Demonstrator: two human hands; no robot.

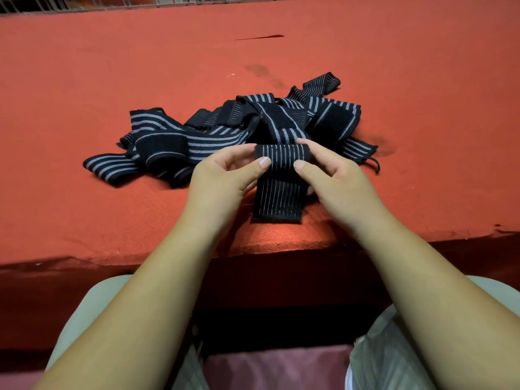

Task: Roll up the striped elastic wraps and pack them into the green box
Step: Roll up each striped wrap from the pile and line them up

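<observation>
A black elastic wrap with thin grey stripes (278, 190) hangs between my hands above the table's near edge. Its top end is folded over into a small roll. My left hand (225, 175) pinches the roll's left side with thumb and fingers. My right hand (334, 178) pinches the right side the same way. The wrap's free end dangles down toward the table edge. Behind my hands lies a tangled pile of several more striped wraps (213, 130). No green box is in view.
The table is covered in red-orange felt (112, 66), with dark stains near the pile and a dark streak (261, 37) farther back. A wire rack edge (84, 4) runs along the far side. My knees and a pink cushion sit below the table edge.
</observation>
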